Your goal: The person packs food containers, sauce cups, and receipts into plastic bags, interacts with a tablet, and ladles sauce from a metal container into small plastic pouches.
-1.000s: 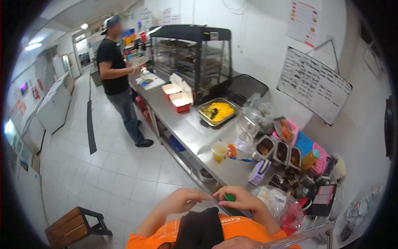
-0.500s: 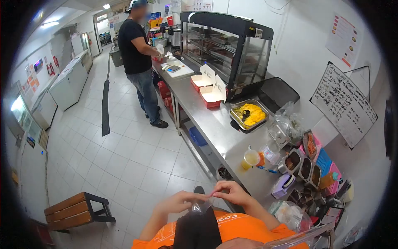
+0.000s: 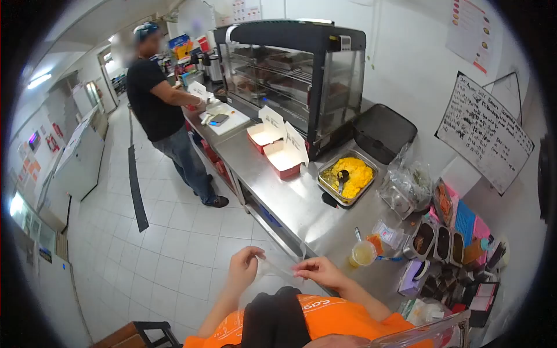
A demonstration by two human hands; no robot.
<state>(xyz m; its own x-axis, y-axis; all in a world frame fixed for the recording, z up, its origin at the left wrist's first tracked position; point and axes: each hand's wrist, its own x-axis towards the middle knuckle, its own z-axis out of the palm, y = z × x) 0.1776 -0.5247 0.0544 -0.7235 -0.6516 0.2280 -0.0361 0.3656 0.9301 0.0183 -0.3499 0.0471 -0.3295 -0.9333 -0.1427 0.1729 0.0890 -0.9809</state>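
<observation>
A thin, see-through piece of plastic (image 3: 275, 267) stretches between my two hands in front of the orange shirt; whether it is a bag or a glove I cannot make out. On its left side, my left hand (image 3: 246, 265) pinches it with curled fingers. My right hand (image 3: 318, 271) grips the other side between thumb and fingers, close to the counter's front edge. Nearest to that hand on the steel counter stands a clear cup of yellow liquid (image 3: 363, 254).
On the steel counter (image 3: 316, 217) are a tray of yellow food (image 3: 355, 177) with a spoon, open red-and-white boxes (image 3: 285, 158), a glass display warmer (image 3: 290, 75) and sauce containers (image 3: 422, 240). A co-worker in black (image 3: 152, 95) stands at the far end. A wooden bench (image 3: 125, 336) is low left.
My hands have moved apart, spreading the plastic that was bunched between them. The view has shifted, and the co-worker now appears further left, hands still over the counter.
</observation>
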